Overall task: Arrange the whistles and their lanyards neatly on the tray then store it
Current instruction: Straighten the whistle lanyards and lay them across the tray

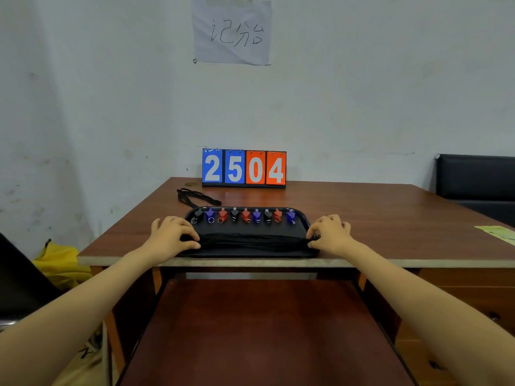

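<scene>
A black tray (305,217) lies at the front edge of the brown desk. Along its far side stands a row of several whistles (245,215) in black, blue and red, each with a small ring. A bundle of black lanyards (250,240) stretches across the tray's near half. My left hand (171,232) pinches the bundle's left end with curled fingers. My right hand (330,231) pinches its right end the same way. One more black lanyard (196,197) lies loose on the desk behind the tray's left corner.
A flip scoreboard (244,168) reading 2504 stands at the desk's back edge against the wall. A pulled-out shelf (262,330) sits below the desk's front. A dark chair (478,179) is at the right, a yellow bag (60,263) at the left, a paper (498,232) on the desk's right.
</scene>
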Tool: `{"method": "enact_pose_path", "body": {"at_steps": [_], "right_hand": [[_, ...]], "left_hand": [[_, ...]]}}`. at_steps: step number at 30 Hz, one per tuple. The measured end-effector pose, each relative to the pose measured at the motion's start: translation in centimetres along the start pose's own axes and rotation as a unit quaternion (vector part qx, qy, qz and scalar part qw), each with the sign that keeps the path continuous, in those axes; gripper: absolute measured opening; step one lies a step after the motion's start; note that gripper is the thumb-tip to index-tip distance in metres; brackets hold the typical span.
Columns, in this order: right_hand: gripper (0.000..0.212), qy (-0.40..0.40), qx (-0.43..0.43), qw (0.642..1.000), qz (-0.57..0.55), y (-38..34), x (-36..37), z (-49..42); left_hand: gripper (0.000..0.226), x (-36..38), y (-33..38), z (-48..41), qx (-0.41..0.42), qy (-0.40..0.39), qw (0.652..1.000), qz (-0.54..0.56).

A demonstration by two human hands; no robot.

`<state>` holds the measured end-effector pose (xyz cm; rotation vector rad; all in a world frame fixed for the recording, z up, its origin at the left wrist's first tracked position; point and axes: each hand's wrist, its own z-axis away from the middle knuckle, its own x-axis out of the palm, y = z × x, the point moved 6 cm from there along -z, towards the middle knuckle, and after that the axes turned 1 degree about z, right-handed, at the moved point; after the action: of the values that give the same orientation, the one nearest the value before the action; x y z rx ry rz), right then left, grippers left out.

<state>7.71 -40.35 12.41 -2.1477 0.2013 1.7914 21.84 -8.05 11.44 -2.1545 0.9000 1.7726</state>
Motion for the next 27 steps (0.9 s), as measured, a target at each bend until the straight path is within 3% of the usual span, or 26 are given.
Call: {"method": "enact_pose_path", "body": {"at_steps": [6, 27], "right_hand": [[0.013, 0.017, -0.007, 1.0, -0.005, -0.42, -0.34, -0.22], [0.008, -0.034, -0.014, 0.999, -0.005, -0.66, 0.07, -0.5]], "left_hand": [[0.002, -0.24, 0.13, 0.04, 0.006, 0.004, 1.0, -0.001], [0.006, 0.04, 0.51, 0.15, 0.008, -0.008, 1.0, -0.012]]}}
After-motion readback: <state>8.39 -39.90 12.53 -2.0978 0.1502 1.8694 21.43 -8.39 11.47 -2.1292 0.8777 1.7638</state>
